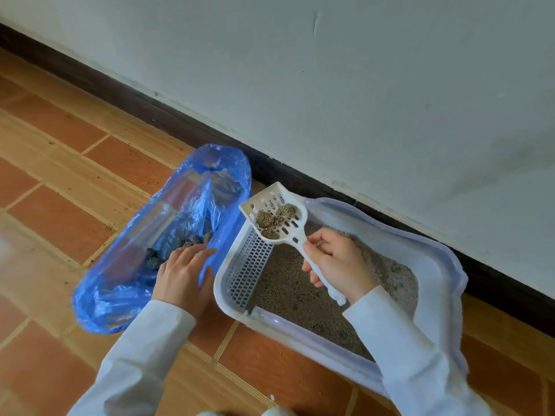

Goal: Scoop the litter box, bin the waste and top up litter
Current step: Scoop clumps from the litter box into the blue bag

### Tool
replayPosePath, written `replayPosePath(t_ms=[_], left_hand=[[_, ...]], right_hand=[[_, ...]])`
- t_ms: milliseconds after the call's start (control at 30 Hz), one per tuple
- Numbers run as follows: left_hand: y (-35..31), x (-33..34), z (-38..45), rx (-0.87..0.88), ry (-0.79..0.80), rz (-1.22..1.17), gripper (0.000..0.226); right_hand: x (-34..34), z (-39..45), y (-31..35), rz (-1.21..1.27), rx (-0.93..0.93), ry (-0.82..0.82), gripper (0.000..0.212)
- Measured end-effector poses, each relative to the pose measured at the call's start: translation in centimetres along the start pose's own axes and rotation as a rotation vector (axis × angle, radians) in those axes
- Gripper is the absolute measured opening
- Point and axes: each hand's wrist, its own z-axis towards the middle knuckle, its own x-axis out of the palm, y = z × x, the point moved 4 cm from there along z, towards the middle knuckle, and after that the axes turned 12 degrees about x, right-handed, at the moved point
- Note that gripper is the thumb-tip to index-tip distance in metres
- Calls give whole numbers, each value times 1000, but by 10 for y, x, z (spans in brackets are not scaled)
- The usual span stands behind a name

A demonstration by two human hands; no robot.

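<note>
A person kneels or bends over a floor (pixel 60 121) of orange-brown tiles, next to a pale wall (pixel 360 70) with a dark strip along the bottom.

The right hand (pixel 336 261) has its grip closed tight around the handle of a white scoop (pixel 280 220). The fingers wrap all the way round the handle. The scoop is lifted up in the air, over the left end of the litter box (pixel 438 256). Its wide end points up and to the left, toward the bag. A few brown clumps (pixel 274 220) sit in the scoop, on top of its slots.

The litter box is a white tray with a see-through rim. It sits on the floor close to the wall. It is filled with grey-brown litter (pixel 300 295). A white grid panel (pixel 252 265) leans along the inside of its left end.

Just left of the box lies a blue bag (pixel 126 265), thin and shiny, spread out on the floor with its mouth open toward the box. Some dark clumps are already inside it, near the middle.

The left hand (pixel 183 276) rests on the bag's edge, right beside the box. Its fingers are spread flat and reach in at the bag's mouth. The grip is open and loose, pressing on the plastic more than holding it.

Both arms wear long white sleeves (pixel 135 355).
</note>
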Motion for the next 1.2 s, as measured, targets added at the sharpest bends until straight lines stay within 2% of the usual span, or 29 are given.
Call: replayPosePath(t_ms=[133,367,433,533,667,800,900,1033,1200], left_hand=[[19,-4,-16,-88,30,33,48],[35,-5,-32,-173,87,53,47],[36,-4,-33,-186,93,49,46],[35,-5,-34,-196,88,37,41],[32,-8,-32,-180,65,15,41],[28,-9,-27,-148,55,-1,47],[25,-9,-25,-125,43,-20,45],[18,-8,-20,-76,40,-34,46],[-1,-6,-2,8,16,-72,42]], right_hand=[[46,25,29,-209,-85,28,11],[111,42,63,-733,-402,-105,12],[124,41,69,-883,-518,-168,14],[140,38,70,-1102,-695,-291,28],[146,38,69,-1211,-711,-453,32],[138,37,72,-1176,-704,-495,34],[125,36,75,-1066,-599,-400,34],[85,37,64,-695,-300,-210,13],[27,24,34,-270,-59,-88,13]])
